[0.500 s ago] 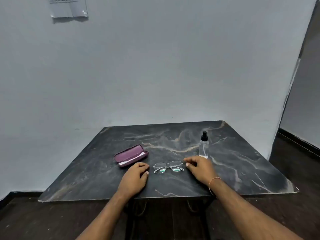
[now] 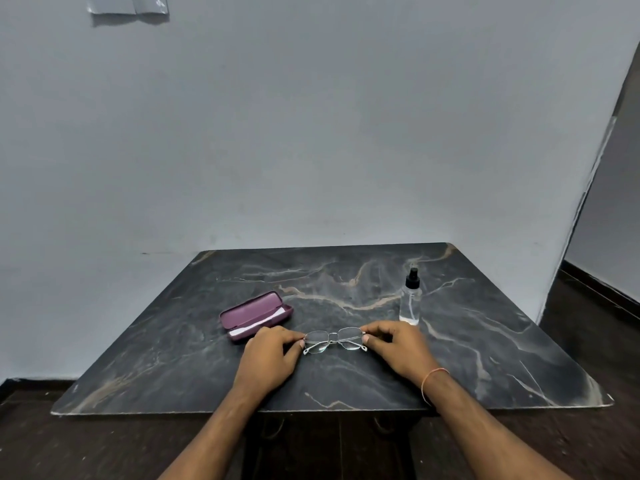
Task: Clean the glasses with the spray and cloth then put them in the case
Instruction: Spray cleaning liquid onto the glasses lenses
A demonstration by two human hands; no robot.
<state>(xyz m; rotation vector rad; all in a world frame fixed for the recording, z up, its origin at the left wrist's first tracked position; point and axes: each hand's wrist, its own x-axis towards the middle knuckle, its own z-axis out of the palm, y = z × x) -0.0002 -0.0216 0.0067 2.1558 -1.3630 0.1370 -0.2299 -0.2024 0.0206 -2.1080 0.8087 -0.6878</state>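
Observation:
Thin silver-framed glasses (image 2: 333,340) lie folded on the dark marble table (image 2: 346,278), near its front edge. My left hand (image 2: 268,355) pinches the left end of the frame and my right hand (image 2: 398,346) pinches the right end. A purple glasses case (image 2: 254,315) stands open just behind my left hand, with a white cloth (image 2: 258,325) lying inside it. A clear spray bottle (image 2: 410,299) with a black nozzle stands upright behind my right hand.
The table's back edge meets a plain grey wall with a sheet of paper (image 2: 128,5) stuck high up. Dark floor (image 2: 595,306) runs along the right side and below the front edge.
Both hands have closed in from either side of the glasses and taken hold of the frame ends. The glasses, case and bottle keep their places.

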